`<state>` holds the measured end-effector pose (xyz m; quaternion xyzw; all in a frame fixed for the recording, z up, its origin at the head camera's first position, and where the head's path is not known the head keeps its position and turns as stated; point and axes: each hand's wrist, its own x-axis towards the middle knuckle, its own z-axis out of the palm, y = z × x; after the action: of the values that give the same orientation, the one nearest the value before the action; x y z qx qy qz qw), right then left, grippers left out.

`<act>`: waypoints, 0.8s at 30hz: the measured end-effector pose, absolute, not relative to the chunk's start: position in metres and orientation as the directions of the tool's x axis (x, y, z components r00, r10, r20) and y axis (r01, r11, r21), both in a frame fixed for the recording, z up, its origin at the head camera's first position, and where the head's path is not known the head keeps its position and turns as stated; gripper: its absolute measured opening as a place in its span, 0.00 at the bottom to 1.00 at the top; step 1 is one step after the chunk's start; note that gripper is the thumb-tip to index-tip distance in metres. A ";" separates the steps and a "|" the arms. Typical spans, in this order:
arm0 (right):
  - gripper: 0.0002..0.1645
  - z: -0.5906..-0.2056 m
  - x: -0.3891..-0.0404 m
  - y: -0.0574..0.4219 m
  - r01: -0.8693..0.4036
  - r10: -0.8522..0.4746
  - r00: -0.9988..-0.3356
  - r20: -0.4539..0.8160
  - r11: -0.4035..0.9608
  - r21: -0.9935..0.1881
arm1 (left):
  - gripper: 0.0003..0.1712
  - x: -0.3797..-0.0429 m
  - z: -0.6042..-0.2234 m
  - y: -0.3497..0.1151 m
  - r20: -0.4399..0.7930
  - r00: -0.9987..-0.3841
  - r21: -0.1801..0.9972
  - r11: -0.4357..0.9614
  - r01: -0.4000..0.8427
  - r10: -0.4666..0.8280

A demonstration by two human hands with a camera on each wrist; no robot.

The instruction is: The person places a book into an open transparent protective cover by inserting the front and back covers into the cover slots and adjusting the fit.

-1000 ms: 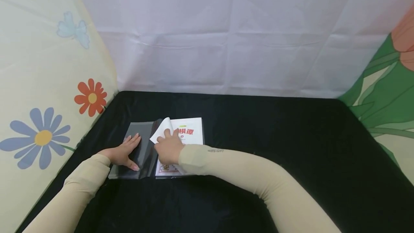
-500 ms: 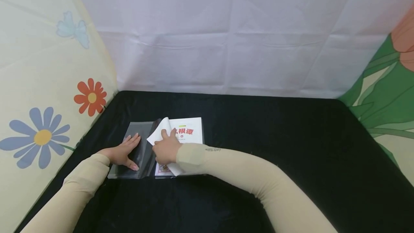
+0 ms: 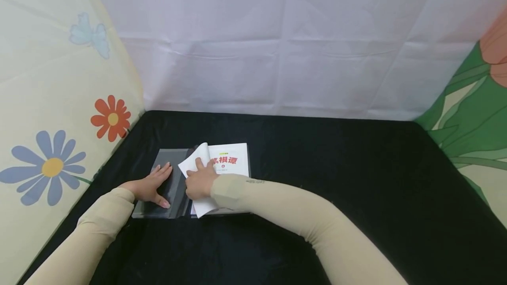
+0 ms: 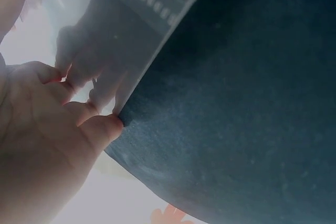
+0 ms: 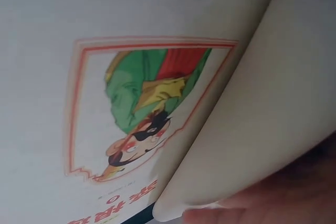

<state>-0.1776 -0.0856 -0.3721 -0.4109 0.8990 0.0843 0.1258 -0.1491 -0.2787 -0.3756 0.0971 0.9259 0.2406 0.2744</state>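
Left of centre in the frame, the book (image 3: pixel 236 166) is laid title (image 3: pixel 225 160) upright, long axis running top to bottom. Its clear cover (image 3: pixel 174 157) is pressed by the spread left hand (image 3: pixel 150 187). A curled leaf (image 3: pixel 203 207) is touched by the right hand (image 3: pixel 200 181); pinching cannot be confirmed. Worktop (image 3: pixel 336 153) is extended widely rightward.

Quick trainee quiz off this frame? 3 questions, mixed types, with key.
1. Which hand rests on the clear plastic sheet?
2. True or false: the right hand touches a white leaf.
3. In the right wrist view, most of the printed figure's clothing is: A) blue, B) green, C) purple.

Key:
1. The left hand, fingers extended.
2. True; the leaf is partly lifted.
3. B.
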 end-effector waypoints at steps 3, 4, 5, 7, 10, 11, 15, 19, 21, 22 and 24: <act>0.27 -0.371 -0.178 -0.086 -0.733 -0.707 -0.643 -0.294 0.679 -0.031 | 0.70 -0.150 -0.376 -0.279 -0.466 -0.829 0.496 0.867 0.044 0.309; 0.28 -0.372 -0.177 -0.086 -0.719 -0.701 -0.653 -0.287 0.693 -0.055 | 0.70 -0.150 -0.376 -0.279 -0.466 -0.829 0.495 0.868 0.046 0.309; 0.28 -0.372 -0.177 -0.087 -0.707 -0.695 -0.665 -0.274 0.703 -0.068 | 0.69 -0.150 -0.377 -0.279 -0.466 -0.829 0.495 0.868 0.047 0.310; 0.29 -0.374 -0.177 -0.088 -0.692 -0.687 -0.687 -0.237 0.718 -0.074 | 0.69 -0.151 -0.377 -0.279 -0.467 -0.828 0.492 0.869 0.047 0.310; 0.28 -0.378 -0.179 -0.089 -0.692 -0.687 -0.705 -0.178 0.721 -0.042 | 0.69 -0.151 -0.378 -0.280 -0.468 -0.829 0.490 0.870 0.045 0.306; 0.26 -0.379 -0.180 -0.090 -0.696 -0.690 -0.705 -0.166 0.718 -0.029 | 0.69 -0.151 -0.378 -0.280 -0.467 -0.830 0.491 0.870 0.045 0.306; 0.23 -0.388 -0.188 -0.093 -0.707 -0.702 -0.697 -0.147 0.707 -0.020 | 0.69 -0.151 -0.379 -0.281 -0.462 -0.833 0.488 0.872 0.050 0.306; 0.23 -0.389 -0.191 -0.092 -0.713 -0.703 -0.689 -0.178 0.701 -0.005 | 0.69 -0.151 -0.380 -0.282 -0.459 -0.833 0.484 0.873 0.058 0.310; 0.24 -0.389 -0.191 -0.092 -0.715 -0.701 -0.688 -0.185 0.699 0.006 | 0.69 -0.151 -0.380 -0.282 -0.460 -0.832 0.482 0.874 0.058 0.309; 0.25 -0.382 -0.188 -0.090 -0.712 -0.696 -0.688 -0.205 0.702 0.007 | 0.69 -0.151 -0.381 -0.282 -0.459 -0.833 0.482 0.874 0.059 0.310; 0.26 -0.381 -0.186 -0.090 -0.709 -0.694 -0.691 -0.202 0.706 0.000 | 0.69 -0.151 -0.381 -0.282 -0.459 -0.833 0.483 0.874 0.059 0.309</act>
<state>-0.1861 -0.0899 -0.3814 -0.3817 0.9187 0.0389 0.0938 -0.1514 -0.2818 -0.3813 0.0990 0.9291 0.2308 0.2714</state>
